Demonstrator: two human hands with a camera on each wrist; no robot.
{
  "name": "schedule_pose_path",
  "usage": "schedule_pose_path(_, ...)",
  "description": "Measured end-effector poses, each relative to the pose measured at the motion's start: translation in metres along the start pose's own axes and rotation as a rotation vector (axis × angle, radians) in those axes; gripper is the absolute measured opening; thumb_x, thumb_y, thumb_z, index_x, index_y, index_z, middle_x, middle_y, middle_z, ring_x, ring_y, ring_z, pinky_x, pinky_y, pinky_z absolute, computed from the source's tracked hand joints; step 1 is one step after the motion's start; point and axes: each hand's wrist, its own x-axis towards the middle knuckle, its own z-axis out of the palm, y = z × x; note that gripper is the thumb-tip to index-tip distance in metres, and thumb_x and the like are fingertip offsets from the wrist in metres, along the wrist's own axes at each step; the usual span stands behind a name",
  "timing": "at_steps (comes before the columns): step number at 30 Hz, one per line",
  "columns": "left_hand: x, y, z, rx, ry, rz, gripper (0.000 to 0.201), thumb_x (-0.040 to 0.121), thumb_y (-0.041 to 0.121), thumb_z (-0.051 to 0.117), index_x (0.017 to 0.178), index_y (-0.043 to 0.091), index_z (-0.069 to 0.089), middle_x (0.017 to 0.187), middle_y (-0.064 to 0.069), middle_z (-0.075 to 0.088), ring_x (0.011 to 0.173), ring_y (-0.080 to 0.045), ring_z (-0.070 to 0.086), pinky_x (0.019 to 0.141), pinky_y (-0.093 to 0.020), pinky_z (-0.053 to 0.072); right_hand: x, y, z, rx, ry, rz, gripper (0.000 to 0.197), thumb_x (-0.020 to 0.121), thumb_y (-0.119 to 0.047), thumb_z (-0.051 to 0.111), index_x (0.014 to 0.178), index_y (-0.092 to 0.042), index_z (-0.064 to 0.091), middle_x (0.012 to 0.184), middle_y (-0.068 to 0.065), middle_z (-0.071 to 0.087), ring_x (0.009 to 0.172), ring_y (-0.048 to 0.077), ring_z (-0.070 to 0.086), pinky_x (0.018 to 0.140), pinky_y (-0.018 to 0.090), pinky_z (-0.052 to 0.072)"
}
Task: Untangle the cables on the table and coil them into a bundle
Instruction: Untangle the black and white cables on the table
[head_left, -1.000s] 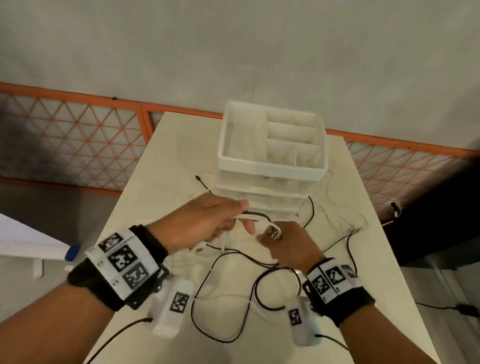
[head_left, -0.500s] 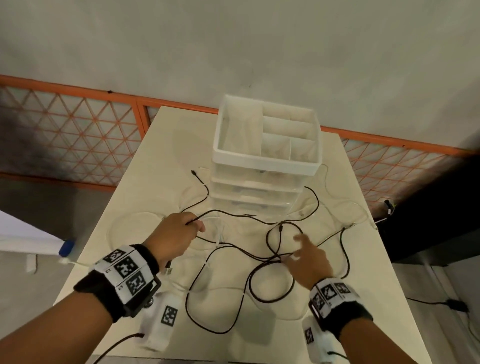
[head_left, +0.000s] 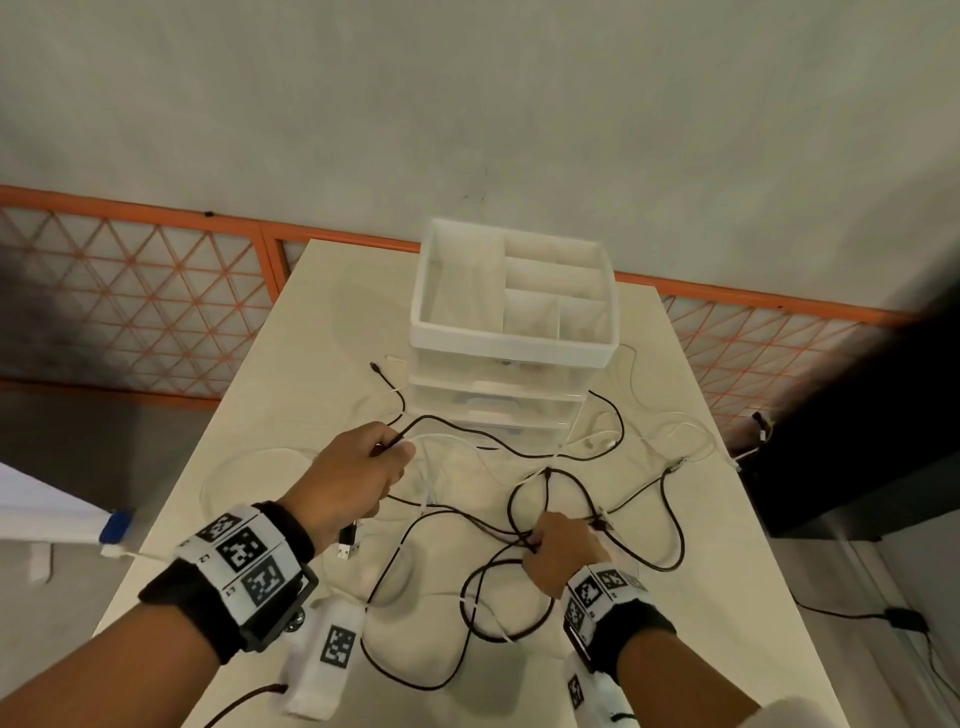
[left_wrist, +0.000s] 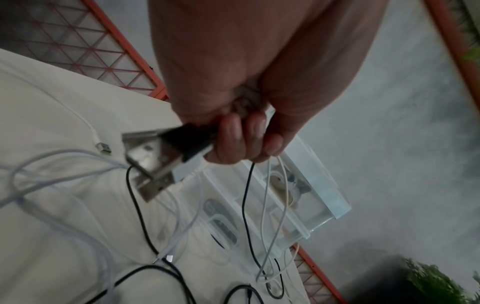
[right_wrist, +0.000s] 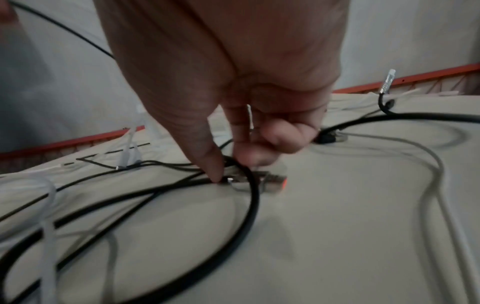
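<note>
Several black cables (head_left: 467, 525) and white cables (head_left: 675, 426) lie tangled across the pale table (head_left: 291, 395) in the head view, looping in front of a white drawer organizer (head_left: 511, 332) that stands toward the far edge. The left hand (head_left: 358, 467) is curled around a black strand and a white one above the table's left half, with two USB plugs (head_left: 347, 543) hanging just below the fist. The right hand (head_left: 558, 545) is down on the tangle near the middle, fingers bent onto crossing black loops.

From the left wrist, the left hand (left_wrist: 246, 115) has its fingers closed tight on a pair of plugs (left_wrist: 166, 156), one black-bodied, one white, their metal ends sticking out; thin black and white cords hang from the fist to the table.

From the right wrist, the right hand (right_wrist: 233, 92) pinches with thumb and forefinger at a metal connector (right_wrist: 259, 182) lying on the table, a thick black cable (right_wrist: 253, 205) arcing across it
</note>
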Motion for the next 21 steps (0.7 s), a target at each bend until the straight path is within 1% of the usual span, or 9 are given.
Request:
schedule_pose_path(3, 0.001, 0.001, -0.003, -0.033, -0.027, -0.024, 0.018, 0.101, 0.019, 0.051, 0.089, 0.006, 0.054, 0.062, -0.004, 0.054, 0.046, -0.013, 0.032, 0.044, -0.025, 0.025, 0.001, -0.005, -0.011, 0.17, 0.091, -0.101, 0.013, 0.088, -0.026, 0.061, 0.096, -0.018, 0.068, 0.097, 0.003, 0.07, 0.091, 0.021, 0.066, 0.079, 0.032, 0.057)
schedule_pose_path(4, 0.002, 0.001, -0.004, -0.047, -0.015, -0.026, 0.018, 0.102, 0.018, 0.049, 0.09, 0.005, 0.053, 0.065, -0.007, 0.06, 0.048, -0.014, 0.035, 0.043, -0.025, 0.026, -0.001, -0.01, -0.022, 0.25, 0.132, -0.133, 0.011, 0.089, -0.024, 0.063, 0.095, -0.017, 0.069, 0.091, 0.003, 0.072, 0.083, 0.019, 0.067, 0.076, 0.031, 0.057)
schedule_pose_path(5, 0.002, 0.002, -0.005, -0.055, 0.002, -0.018, 0.018, 0.102, 0.018, 0.047, 0.092, 0.005, 0.052, 0.07, -0.01, 0.066, 0.049, -0.016, 0.039, 0.042, -0.025, 0.027, -0.005, -0.015, -0.036, 0.374, 0.155, -0.161, 0.012, 0.089, -0.022, 0.065, 0.1, -0.018, 0.069, 0.086, 0.003, 0.075, 0.075, 0.017, 0.066, 0.07, 0.031, 0.057)
schedule_pose_path(8, 0.001, 0.01, -0.002, -0.112, 0.025, 0.032, 0.016, 0.103, 0.019, 0.044, 0.092, 0.008, 0.048, 0.091, -0.01, 0.077, 0.053, -0.018, 0.047, 0.04, -0.024, 0.028, -0.033, -0.036, -0.08, 0.836, 0.119, -0.343, 0.04, 0.09, -0.006, 0.067, 0.122, -0.028, 0.058, 0.078, 0.01, 0.076, 0.054, 0.017, 0.062, 0.052, 0.029, 0.05)
schedule_pose_path(11, -0.004, 0.02, 0.006, -0.176, -0.071, 0.142, 0.02, 0.105, 0.024, 0.043, 0.09, 0.01, 0.043, 0.1, -0.006, 0.078, 0.052, -0.016, 0.046, 0.04, -0.024, 0.027, -0.061, -0.06, -0.114, 1.053, 0.13, -0.525, 0.027, 0.091, 0.005, 0.064, 0.113, -0.011, 0.068, 0.075, 0.015, 0.071, 0.052, 0.022, 0.063, 0.049, 0.03, 0.049)
schedule_pose_path(13, -0.006, 0.027, 0.015, -0.18, -0.131, 0.21, 0.021, 0.105, 0.025, 0.042, 0.092, 0.009, 0.045, 0.09, -0.006, 0.077, 0.05, -0.014, 0.042, 0.044, -0.027, 0.026, -0.072, -0.074, -0.128, 1.151, 0.167, -0.604, 0.016, 0.09, 0.008, 0.064, 0.1, -0.002, 0.071, 0.074, 0.015, 0.069, 0.053, 0.023, 0.064, 0.051, 0.032, 0.052)
schedule_pose_path(16, 0.001, 0.03, 0.019, -0.092, -0.109, 0.248, 0.023, 0.105, 0.028, 0.041, 0.086, 0.015, 0.046, 0.065, 0.001, 0.061, 0.052, -0.013, 0.036, 0.048, -0.027, 0.024, -0.083, -0.084, -0.149, 1.33, 0.248, -0.695, 0.02, 0.089, 0.011, 0.061, 0.1, -0.002, 0.072, 0.078, 0.015, 0.07, 0.055, 0.024, 0.064, 0.053, 0.03, 0.051)
schedule_pose_path(19, 0.012, 0.022, 0.009, 0.134, -0.013, 0.263, 0.028, 0.104, 0.031, 0.038, 0.081, 0.02, 0.045, 0.056, 0.011, 0.055, 0.052, -0.013, 0.036, 0.046, -0.024, 0.027, -0.083, -0.076, -0.17, 1.529, 0.383, -0.754, 0.023, 0.088, 0.013, 0.058, 0.097, -0.004, 0.072, 0.084, 0.014, 0.07, 0.058, 0.022, 0.062, 0.056, 0.027, 0.049)
schedule_pose_path(21, 0.015, 0.015, 0.001, 0.193, 0.013, 0.255, 0.028, 0.105, 0.028, 0.037, 0.082, 0.015, 0.046, 0.055, 0.01, 0.051, 0.044, -0.005, 0.033, 0.045, -0.022, 0.026, -0.077, -0.065, -0.179, 1.66, 0.446, -0.721, 0.022, 0.088, 0.011, 0.06, 0.095, -0.006, 0.073, 0.083, 0.011, 0.069, 0.058, 0.018, 0.059, 0.057, 0.025, 0.047)
